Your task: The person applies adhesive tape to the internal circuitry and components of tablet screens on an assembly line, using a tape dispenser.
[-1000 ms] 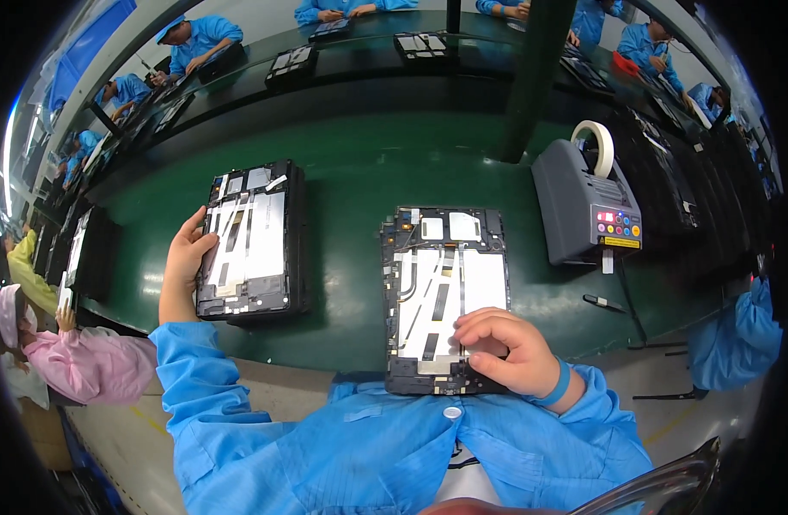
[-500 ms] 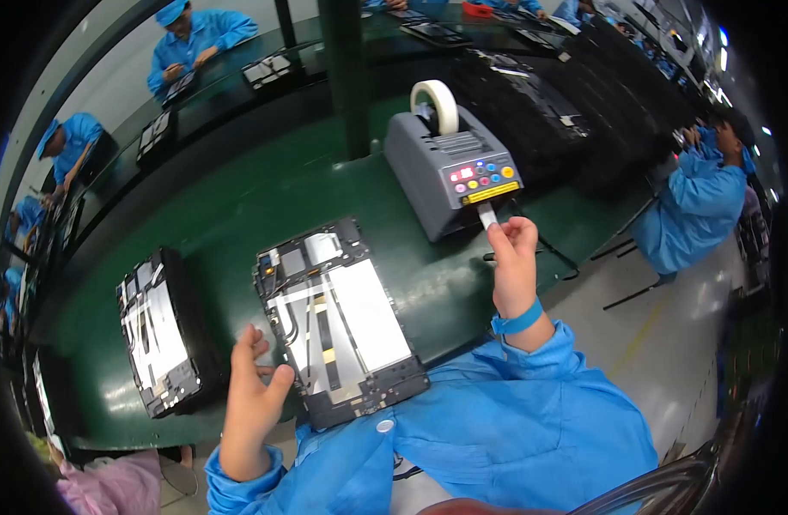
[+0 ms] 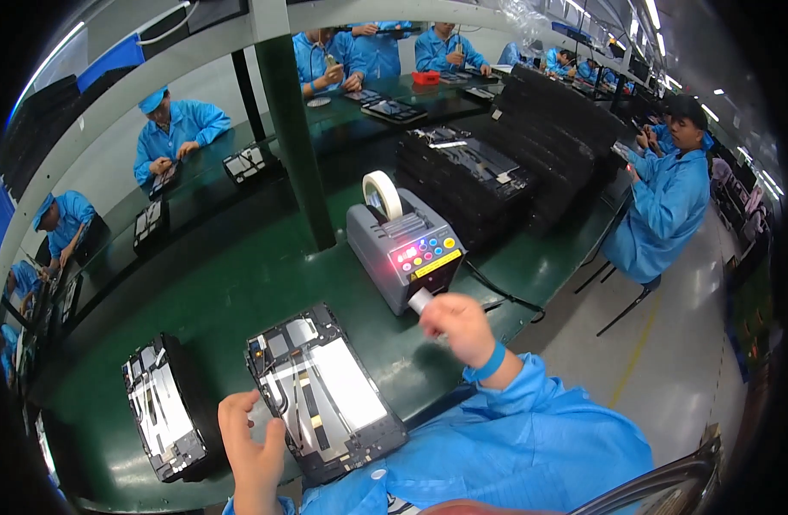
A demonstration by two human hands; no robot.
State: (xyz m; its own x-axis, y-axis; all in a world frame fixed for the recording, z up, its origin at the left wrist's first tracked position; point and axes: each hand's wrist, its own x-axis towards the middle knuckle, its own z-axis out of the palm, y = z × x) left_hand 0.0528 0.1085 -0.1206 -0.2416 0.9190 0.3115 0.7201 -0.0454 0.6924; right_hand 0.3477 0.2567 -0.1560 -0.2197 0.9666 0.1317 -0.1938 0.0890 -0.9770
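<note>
A grey tape dispenser with lit buttons stands on the green table, a roll of whitish tape upright on top. My right hand, a blue band at its wrist, pinches a short strip of tape just below the dispenser's front. Whether the strip still joins the dispenser I cannot tell. In front of me lies an opened tablet, its silver battery panels and dark boards facing up. My left hand is at its left edge, thumb and fingers apart, holding nothing; contact with the edge is unclear.
A stack of similar tablets stands to the left. Dark stacked trays sit behind the dispenser, and a black cable runs along the right side. A green post rises from the table. Several co-workers in blue work beyond and at right.
My right hand has drawn the tape strip away from the dispenser's front, toward me. The view has tilted up, showing more of the far benches. My left hand stays beside the tablet.
</note>
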